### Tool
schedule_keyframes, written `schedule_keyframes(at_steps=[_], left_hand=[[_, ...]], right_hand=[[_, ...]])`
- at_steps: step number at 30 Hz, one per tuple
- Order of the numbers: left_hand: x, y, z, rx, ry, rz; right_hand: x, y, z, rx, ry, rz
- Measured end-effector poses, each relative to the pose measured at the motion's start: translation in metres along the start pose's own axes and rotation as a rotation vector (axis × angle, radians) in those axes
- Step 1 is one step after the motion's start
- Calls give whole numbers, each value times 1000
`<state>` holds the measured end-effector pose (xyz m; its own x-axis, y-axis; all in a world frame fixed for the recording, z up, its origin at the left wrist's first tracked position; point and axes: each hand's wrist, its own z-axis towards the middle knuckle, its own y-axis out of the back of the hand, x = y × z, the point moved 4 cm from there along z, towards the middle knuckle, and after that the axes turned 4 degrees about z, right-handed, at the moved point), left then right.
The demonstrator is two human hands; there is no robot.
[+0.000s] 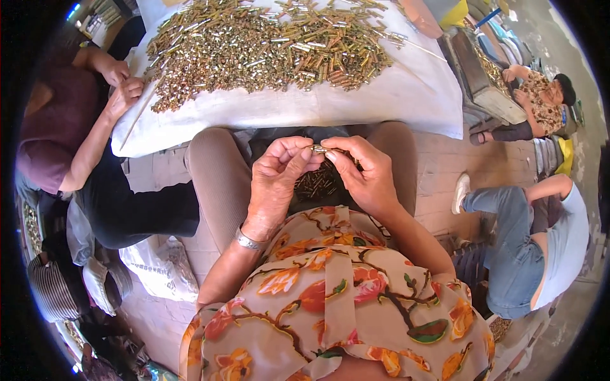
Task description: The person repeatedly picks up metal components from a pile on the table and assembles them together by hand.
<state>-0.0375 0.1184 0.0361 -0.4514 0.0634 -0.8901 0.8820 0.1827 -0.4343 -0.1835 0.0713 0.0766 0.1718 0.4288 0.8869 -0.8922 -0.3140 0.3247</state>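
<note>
Above my lap, my left hand [272, 179] and my right hand [370, 176] meet fingertip to fingertip. Between them is a small shiny metal fitting [318, 148], silver and brass coloured, pinched from both sides by thumbs and forefingers. Its ends are hidden under the fingers, so I cannot tell whether it is one piece or two. Below the hands, between my knees, lies a dark heap of similar slim metal pieces [314, 184], partly covered by the hands. A big pile of loose brass-coloured metal pieces [267, 54] spreads over the white-covered table [254, 106] in front.
A thin stick [138, 117] lies at the table's left side. On the left, a co-worker's hands [124, 89] are close to the cloth's edge. A white plastic bag [162, 270] sits on the floor. Two more people sit at the right, one beside a wooden box [499, 105].
</note>
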Motion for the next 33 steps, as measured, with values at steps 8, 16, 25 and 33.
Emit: schedule_keyframes(at_steps=[8,16,25,33], left_hand=[[-4,-2,-3,-15,-103,69],[-4,-3,-5,-14,-214,190],[-14,6,-1,185,-62,116],[-17,26,-5,525,173,-136]], right_hand=[[2,-1,0,-1,16,3],[-2,-4,-4,-6,-71,83],[-5,8,2,166,-376,374],[13,-10,3,514,-604,618]])
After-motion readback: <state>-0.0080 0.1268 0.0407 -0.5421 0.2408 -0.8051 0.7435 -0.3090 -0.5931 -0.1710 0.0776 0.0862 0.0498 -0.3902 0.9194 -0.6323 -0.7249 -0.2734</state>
